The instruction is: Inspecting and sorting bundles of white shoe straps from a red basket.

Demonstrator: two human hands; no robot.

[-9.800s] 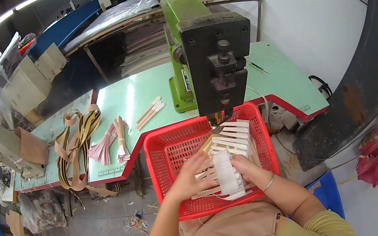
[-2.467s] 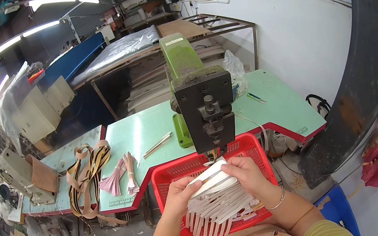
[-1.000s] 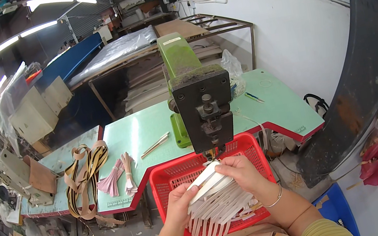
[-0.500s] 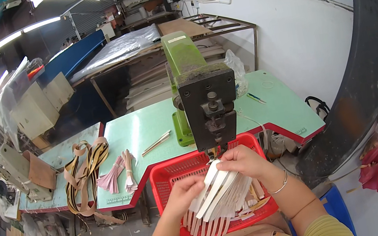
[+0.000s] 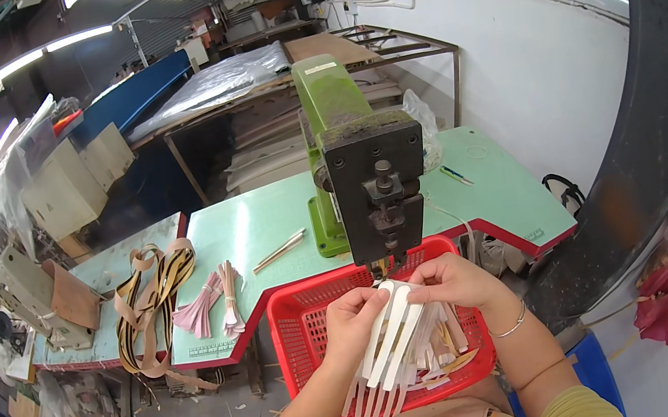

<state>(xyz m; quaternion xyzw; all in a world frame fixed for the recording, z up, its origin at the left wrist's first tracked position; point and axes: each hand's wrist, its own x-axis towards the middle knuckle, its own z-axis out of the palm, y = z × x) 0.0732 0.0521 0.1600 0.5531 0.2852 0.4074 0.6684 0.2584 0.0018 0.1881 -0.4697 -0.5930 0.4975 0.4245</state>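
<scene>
A fan of white strips (image 5: pixel 397 330) with rounded upper ends hangs down from my hands, the lower ends spread apart. My left hand (image 5: pixel 352 316) is closed, thumb and fingers pinching the strips at their upper left edge. On the other side my right hand (image 5: pixel 454 280) pinches the upper right of the same strips. Both hands are over a red plastic basket (image 5: pixel 283 341), where more cut strips and offcuts (image 5: pixel 447 357) lie. Just beyond the strips' upper ends is the black head of a green sewing machine (image 5: pixel 377 184); its working tip is partly hidden by my hands.
A green tabletop (image 5: pixel 264 211) carries bundles of pink and white strips (image 5: pixel 210 304), thin sticks (image 5: pixel 279 251) and a pen (image 5: pixel 457 175). Striped straps (image 5: pixel 149 292) drape over its left edge. A dark curved post (image 5: pixel 625 204) rises at the right.
My left hand has moved right and up, closing on the strips' upper edge. The strips hang more upright, and my right hand has shifted slightly right.
</scene>
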